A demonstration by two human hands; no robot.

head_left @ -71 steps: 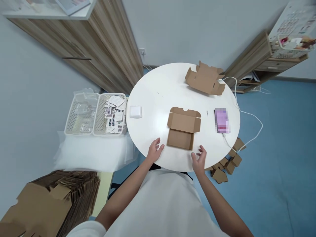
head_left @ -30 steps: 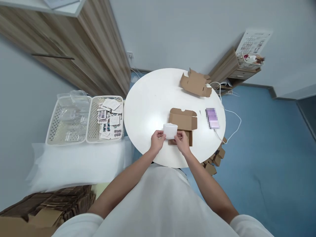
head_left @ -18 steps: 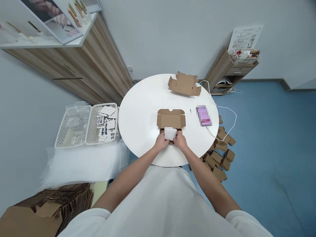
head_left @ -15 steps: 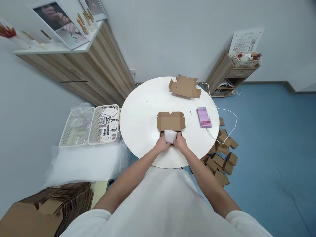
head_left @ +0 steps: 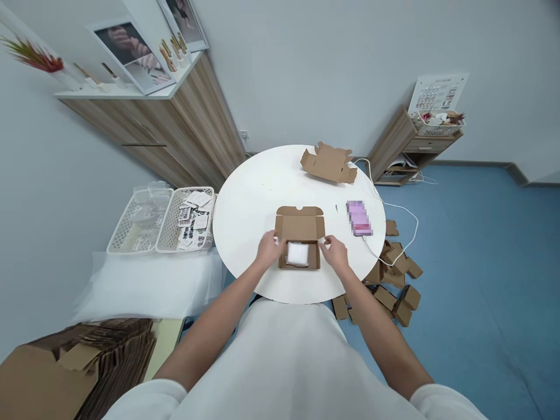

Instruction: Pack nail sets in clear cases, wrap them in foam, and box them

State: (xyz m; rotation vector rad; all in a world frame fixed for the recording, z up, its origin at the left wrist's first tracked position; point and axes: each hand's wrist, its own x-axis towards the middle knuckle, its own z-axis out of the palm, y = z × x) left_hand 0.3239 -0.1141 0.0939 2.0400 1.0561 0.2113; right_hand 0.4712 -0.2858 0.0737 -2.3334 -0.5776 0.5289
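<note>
An open brown cardboard box (head_left: 300, 268) sits near the front of the round table, its lid (head_left: 300, 225) raised at the back. Inside lies a white wrapped packet (head_left: 297, 254), apart from both hands. My left hand (head_left: 269, 251) is at the left rear corner of the box, fingers curled against the lid's side flap. On the opposite side, my right hand (head_left: 335, 255) has thumb and forefinger pinched at the right flap. The exact contact of the fingertips is small and hard to make out.
A flattened cardboard box (head_left: 330, 163) lies at the back of the white table (head_left: 245, 204). On the right is a pixelated purple phone (head_left: 359, 219) with a white cable (head_left: 400, 206). White baskets (head_left: 160, 239) stand left; folded boxes (head_left: 396, 291) litter the floor.
Both hands have let go of the white packet, which now lies flat in the box. They have moved apart, out to the two sides of the lid.
</note>
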